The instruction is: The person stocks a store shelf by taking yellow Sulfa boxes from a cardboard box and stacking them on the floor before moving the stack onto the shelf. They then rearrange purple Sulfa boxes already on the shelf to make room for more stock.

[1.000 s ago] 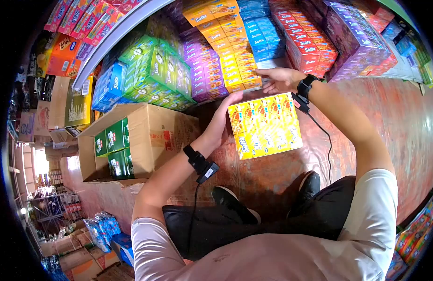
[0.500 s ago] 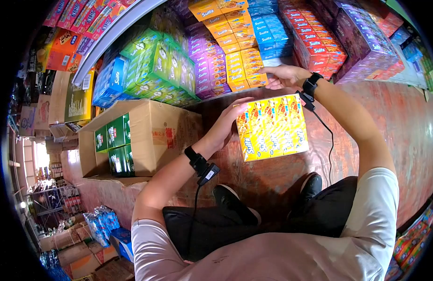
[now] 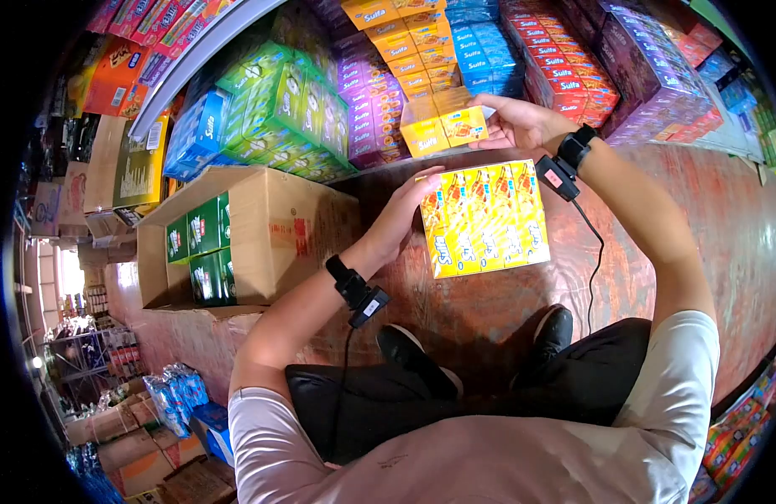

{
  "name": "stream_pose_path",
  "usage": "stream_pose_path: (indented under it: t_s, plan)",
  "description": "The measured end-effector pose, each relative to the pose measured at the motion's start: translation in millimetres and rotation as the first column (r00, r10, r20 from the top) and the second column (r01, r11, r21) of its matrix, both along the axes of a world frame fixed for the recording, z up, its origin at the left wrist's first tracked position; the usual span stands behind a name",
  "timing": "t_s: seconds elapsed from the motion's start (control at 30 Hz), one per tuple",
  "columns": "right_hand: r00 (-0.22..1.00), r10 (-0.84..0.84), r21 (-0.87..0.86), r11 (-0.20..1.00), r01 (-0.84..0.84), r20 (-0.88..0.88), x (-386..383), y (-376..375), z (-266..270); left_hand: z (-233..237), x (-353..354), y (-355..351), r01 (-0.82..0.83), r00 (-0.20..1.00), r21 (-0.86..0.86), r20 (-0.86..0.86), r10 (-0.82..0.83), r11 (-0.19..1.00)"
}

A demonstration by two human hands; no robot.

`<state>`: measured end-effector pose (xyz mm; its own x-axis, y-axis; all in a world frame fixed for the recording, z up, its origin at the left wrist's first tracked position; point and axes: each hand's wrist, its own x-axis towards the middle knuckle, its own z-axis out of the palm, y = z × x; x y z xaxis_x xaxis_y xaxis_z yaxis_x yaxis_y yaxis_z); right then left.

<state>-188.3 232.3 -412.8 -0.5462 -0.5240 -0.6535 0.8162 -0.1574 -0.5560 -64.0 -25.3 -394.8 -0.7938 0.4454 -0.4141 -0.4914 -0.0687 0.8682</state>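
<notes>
At the pale shelf's (image 3: 727,134) front edge, the right hand (image 3: 526,124) pinches the right end of a yellow-orange cardboard box (image 3: 427,139), while just before it the left hand (image 3: 396,217) curls around a glossy yellow carton block (image 3: 486,220) (likely stiff, slippery, best held by opposite sides).

Floor: reddish-brown, scuffed and worn, glossy in patches (image 3: 732,214). Directly on it: one open cardboard box (image 3: 317,225), left side, red print on one face; a pair of black shoes (image 3: 554,332).

Shelf: low, pale surface bare at the right (image 3: 730,126). Carried, left to right: blue carton (image 3: 201,134); block of green cartons (image 3: 279,105); purple stack (image 3: 373,109); orange stack marked Sulfa (image 3: 417,52); blue stack (image 3: 487,55); red stack (image 3: 564,60); larger purple stack (image 3: 657,76), wrapped in shiny film.
</notes>
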Motion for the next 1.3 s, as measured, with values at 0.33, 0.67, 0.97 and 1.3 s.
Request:
stream_pose_path:
  t_s: [0.33,0.67,0.97,1.3]
  plan:
    - [0.939,0.025,0.067,0.998,-0.002,-0.343,28,31,100,10,7,4,0.020,0.999,0.054,-0.048,-0.017,0.998]
    - [0.773,0.136,0.042,0.989,-0.140,-0.620,67,79,117,42,-10,-6,-0.070,0.983,0.466,-0.119,0.140,0.882]
    - [0.123,0.581,0.590,0.758,0.278,-0.804,121,26,99,37,23,10,-0.048,0.892,0.031,-0.448,0.057,0.998]
    - [0.905,-0.421,-0.346,0.842,0.415,0.061,160,-15,84,40,31,40,-0.241,0.963,0.520,0.234,0.135,0.820]
